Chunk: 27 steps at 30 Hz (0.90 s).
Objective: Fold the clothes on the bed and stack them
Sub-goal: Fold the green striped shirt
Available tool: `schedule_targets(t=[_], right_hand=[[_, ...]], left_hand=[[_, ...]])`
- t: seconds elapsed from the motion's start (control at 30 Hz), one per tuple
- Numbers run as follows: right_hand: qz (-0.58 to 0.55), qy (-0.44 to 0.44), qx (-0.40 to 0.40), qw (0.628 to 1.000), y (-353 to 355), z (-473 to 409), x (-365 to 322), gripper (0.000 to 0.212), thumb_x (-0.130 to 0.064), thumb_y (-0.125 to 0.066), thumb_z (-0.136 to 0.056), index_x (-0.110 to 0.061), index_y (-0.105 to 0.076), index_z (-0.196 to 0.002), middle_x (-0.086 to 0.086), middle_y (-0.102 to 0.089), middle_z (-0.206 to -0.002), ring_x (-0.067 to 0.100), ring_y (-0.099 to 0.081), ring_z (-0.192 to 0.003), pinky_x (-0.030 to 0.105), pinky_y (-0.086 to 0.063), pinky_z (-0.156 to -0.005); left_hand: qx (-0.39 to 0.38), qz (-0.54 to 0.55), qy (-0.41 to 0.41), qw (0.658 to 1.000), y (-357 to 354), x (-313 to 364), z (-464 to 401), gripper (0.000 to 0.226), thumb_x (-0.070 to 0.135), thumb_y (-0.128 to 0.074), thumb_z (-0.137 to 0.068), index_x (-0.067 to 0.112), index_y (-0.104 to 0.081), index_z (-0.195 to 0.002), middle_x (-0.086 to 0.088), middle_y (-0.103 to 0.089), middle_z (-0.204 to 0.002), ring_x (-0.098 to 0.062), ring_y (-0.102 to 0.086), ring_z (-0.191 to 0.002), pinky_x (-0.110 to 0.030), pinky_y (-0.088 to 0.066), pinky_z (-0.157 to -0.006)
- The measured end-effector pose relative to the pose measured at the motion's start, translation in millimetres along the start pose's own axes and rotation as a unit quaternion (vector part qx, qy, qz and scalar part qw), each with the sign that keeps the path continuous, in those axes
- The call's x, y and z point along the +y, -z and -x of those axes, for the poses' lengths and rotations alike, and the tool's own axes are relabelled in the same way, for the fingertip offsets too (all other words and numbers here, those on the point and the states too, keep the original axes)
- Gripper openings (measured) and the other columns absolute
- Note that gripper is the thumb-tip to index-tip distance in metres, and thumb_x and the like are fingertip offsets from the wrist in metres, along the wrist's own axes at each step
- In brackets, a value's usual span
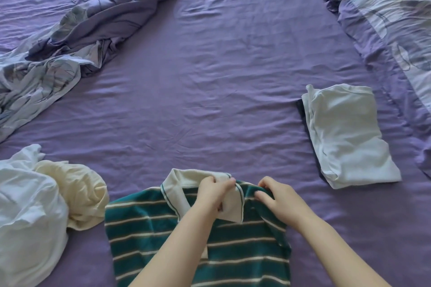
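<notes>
A green polo shirt [149,228] with white stripes and a white collar lies at the near edge of the purple bed [210,91]. My left hand [213,191] pinches the white collar at its right side. Just right of it, my right hand [275,198] grips the green fabric at the shoulder. A folded white garment [347,135] sits on a dark folded piece at the right. An unfolded heap of white clothing [25,212] and a cream garment [81,196] lies at the near left.
A crumpled patterned blue and purple duvet [77,37] stretches across the far left. A pillow in matching pattern [391,14] lies at the far right. The purple sheet spreads wrinkled across the middle.
</notes>
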State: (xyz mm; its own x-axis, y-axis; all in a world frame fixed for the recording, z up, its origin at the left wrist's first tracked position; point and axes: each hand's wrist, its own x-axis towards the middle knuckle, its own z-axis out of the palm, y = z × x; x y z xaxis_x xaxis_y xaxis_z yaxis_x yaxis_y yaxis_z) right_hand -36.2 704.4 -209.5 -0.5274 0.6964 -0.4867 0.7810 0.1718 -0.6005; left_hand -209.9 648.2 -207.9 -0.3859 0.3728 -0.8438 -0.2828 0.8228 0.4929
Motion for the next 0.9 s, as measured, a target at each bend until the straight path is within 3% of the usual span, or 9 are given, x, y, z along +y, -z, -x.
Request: schedule_targets(t=[0.13,0.27,0.4,0.53,0.6,0.67,0.77,0.83,0.9], right_hand=[[0.076,0.026,0.068,0.994,8,-10,3,0.018,-0.045,-0.042,-0.094,-0.029,-0.048,-0.092,-0.008,-0.063,-0.094,0.018,-0.057,-0.091,0.035,-0.043,-0.068],[0.191,0.024,0.064,0.979,11,-32,7,0.039,-0.058,-0.036,-0.091,-0.027,-0.049,-0.111,-0.005,-0.06,-0.107,0.019,-0.058,-0.102,0.035,-0.046,-0.074],[0.209,0.05,0.017,0.977,11,-32,23,0.052,-0.062,-0.046,-0.085,-0.024,-0.046,-0.12,-0.003,-0.057,-0.111,0.021,-0.056,-0.105,0.036,-0.045,-0.08],[0.313,0.075,0.041,0.946,10,-32,26,0.04,-0.054,-0.045,-0.09,-0.022,-0.049,-0.114,-0.002,-0.056,-0.105,0.021,-0.056,-0.098,0.032,-0.041,-0.073],[0.339,0.113,0.097,0.929,9,-33,23,0.035,-0.047,-0.06,-0.085,-0.016,-0.057,-0.1,0.002,-0.06,-0.089,0.025,-0.06,-0.08,0.034,-0.044,-0.063],[0.348,0.142,0.156,0.913,3,-29,21,0.038,-0.039,-0.081,-0.066,-0.01,-0.062,-0.081,0.005,-0.059,-0.069,0.027,-0.059,-0.06,0.033,-0.045,-0.049],[0.343,0.163,0.198,0.904,-12,-20,11,0.045,-0.035,-0.086,-0.057,-0.011,-0.067,-0.09,0.005,-0.066,-0.083,0.027,-0.065,-0.076,0.035,-0.051,-0.062],[0.325,0.223,0.21,0.895,-21,-15,-1,0.039,-0.022,-0.085,-0.059,-0.013,-0.068,-0.092,0.004,-0.067,-0.094,0.026,-0.065,-0.089,0.035,-0.052,-0.071],[0.304,0.277,0.181,0.894,-31,-13,-20,0.036,-0.01,-0.084,-0.059,-0.015,-0.068,-0.091,0.001,-0.068,-0.099,0.024,-0.064,-0.089,0.033,-0.051,-0.069]], left_hand=[[0.0,-0.103,-0.112,0.988,9,27,-13,0.032,0.044,-0.057,-0.089,0.012,-0.058,-0.085,-0.005,-0.061,-0.086,-0.019,-0.056,-0.076,-0.03,-0.044,-0.065],[-0.01,-0.136,-0.118,0.984,8,39,-29,0.038,0.046,-0.061,-0.086,0.009,-0.064,-0.091,-0.002,-0.059,-0.086,-0.022,-0.058,-0.083,-0.033,-0.047,-0.073],[-0.071,-0.159,-0.174,0.969,11,21,-34,0.019,0.023,-0.07,-0.081,0.016,-0.059,-0.095,-0.008,-0.065,-0.101,-0.023,-0.062,-0.093,-0.039,-0.051,-0.084],[-0.029,-0.212,-0.242,0.946,15,17,-45,0.024,0.014,-0.063,-0.086,0.019,-0.053,-0.107,-0.003,-0.062,-0.112,-0.019,-0.058,-0.1,-0.034,-0.049,-0.087],[-0.026,-0.252,-0.266,0.93,15,20,-50,0.024,0.02,-0.064,-0.086,0.016,-0.054,-0.107,-0.001,-0.062,-0.106,-0.019,-0.058,-0.097,-0.035,-0.048,-0.084],[-0.034,-0.269,-0.268,0.924,16,20,-51,0.027,0.03,-0.065,-0.086,0.019,-0.053,-0.107,0.003,-0.061,-0.102,-0.016,-0.058,-0.094,-0.033,-0.049,-0.082],[-0.021,-0.275,-0.279,0.92,28,14,-45,0.028,0.035,-0.061,-0.089,0.021,-0.055,-0.112,0.008,-0.061,-0.1,-0.012,-0.058,-0.094,-0.03,-0.049,-0.082],[0.005,-0.356,-0.317,0.879,42,15,-34,0.017,0.034,-0.058,-0.09,0.026,-0.061,-0.105,0.01,-0.064,-0.096,-0.01,-0.059,-0.09,-0.029,-0.049,-0.078],[-0.001,-0.463,-0.339,0.819,57,14,-23,0.011,0.031,-0.055,-0.091,0.028,-0.065,-0.095,0.01,-0.066,-0.094,-0.011,-0.059,-0.087,-0.029,-0.048,-0.074]])
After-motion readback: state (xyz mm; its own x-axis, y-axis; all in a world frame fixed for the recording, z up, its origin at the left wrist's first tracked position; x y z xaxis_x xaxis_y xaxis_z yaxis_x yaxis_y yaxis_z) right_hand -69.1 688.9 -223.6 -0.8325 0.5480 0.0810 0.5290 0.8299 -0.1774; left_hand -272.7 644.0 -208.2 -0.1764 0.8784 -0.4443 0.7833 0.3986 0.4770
